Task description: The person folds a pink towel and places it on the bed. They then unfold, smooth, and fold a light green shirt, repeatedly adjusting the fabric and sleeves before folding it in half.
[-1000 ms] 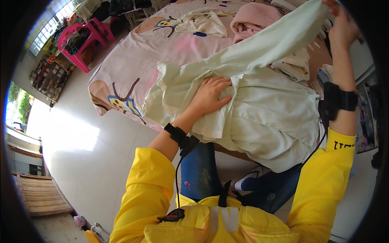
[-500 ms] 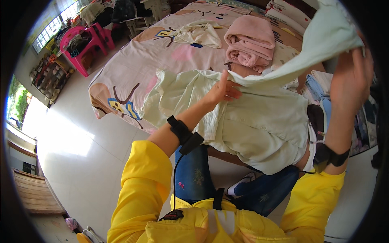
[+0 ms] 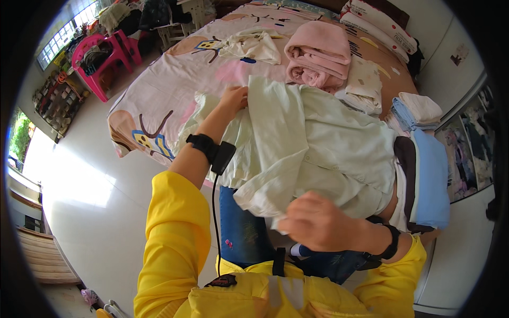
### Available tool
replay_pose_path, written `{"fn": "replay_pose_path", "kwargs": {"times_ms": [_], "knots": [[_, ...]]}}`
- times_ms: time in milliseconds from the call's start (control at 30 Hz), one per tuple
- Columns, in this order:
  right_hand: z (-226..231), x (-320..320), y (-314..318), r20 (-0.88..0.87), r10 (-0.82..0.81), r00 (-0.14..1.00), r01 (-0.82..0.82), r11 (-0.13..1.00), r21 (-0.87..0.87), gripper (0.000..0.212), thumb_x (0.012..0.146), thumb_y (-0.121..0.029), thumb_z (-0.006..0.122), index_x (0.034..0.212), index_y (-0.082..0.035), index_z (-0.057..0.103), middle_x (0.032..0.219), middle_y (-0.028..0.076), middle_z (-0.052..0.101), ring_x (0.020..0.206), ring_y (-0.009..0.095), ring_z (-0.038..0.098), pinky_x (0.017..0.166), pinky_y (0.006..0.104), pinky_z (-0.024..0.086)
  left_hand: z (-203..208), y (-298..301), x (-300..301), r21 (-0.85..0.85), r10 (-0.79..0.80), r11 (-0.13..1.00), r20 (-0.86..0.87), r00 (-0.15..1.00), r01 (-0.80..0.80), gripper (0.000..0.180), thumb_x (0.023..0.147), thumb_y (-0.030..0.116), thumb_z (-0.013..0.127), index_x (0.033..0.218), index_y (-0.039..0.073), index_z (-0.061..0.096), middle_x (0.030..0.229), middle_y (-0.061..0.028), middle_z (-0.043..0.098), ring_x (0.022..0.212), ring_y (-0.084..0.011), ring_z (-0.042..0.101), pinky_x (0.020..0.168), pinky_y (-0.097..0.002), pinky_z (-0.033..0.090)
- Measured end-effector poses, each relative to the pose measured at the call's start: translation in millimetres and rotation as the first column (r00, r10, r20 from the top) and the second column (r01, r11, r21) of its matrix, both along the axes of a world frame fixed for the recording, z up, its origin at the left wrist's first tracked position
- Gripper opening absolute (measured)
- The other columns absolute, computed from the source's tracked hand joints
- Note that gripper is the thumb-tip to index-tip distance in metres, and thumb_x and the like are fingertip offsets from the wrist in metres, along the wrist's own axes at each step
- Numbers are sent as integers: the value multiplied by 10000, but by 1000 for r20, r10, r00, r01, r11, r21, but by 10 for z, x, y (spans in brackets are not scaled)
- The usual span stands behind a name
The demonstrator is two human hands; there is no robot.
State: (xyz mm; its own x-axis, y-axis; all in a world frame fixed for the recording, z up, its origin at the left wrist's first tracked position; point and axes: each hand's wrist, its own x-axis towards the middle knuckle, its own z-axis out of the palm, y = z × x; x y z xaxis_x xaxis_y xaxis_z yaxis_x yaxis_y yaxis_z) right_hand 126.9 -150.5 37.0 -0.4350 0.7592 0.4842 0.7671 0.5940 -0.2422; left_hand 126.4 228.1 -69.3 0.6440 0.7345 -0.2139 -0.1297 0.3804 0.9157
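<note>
A pale green shirt lies spread on the near corner of a bed with a pink cartoon-print sheet. My left hand presses down on the shirt's far left part, fingers on the cloth. My right hand is closed on the shirt's near end, a sleeve folded across the body toward me. Both wrists carry black bands, and a cable runs from the left one.
On the bed behind the shirt lie a folded pink towel, a cream garment, patterned white cloth and a stack of folded blue and white clothes. Pink plastic chairs stand on the white floor at left.
My right hand has come down from high at the right, bringing the raised sleeve across the shirt to its near edge. My left hand has shifted farther up and left on the shirt.
</note>
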Motion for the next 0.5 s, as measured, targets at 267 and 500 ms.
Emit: {"fn": "replay_pose_path", "kwargs": {"times_ms": [267,500], "knots": [[-640,433,318,95,-226,969,234,969,-79,204,825,-119,639,1022,-75,611,861,34,604,830,220,600,732,358,457,-393,-1052,-1224,507,158,815,272,949,-281,186,970,55,545,1148,8,524,961,-60,622,872,-120,602,745,-258,501],[-1086,633,469,272,-406,872,430,902,-31,507,823,-51,600,1323,-90,528,1210,69,550,1221,223,499,1097,422,332,-901,-2414,-1718,404,56,914,-42,998,-35,254,945,6,577,1189,-9,508,1166,-87,556,1113,-164,554,953,-304,465]]}}
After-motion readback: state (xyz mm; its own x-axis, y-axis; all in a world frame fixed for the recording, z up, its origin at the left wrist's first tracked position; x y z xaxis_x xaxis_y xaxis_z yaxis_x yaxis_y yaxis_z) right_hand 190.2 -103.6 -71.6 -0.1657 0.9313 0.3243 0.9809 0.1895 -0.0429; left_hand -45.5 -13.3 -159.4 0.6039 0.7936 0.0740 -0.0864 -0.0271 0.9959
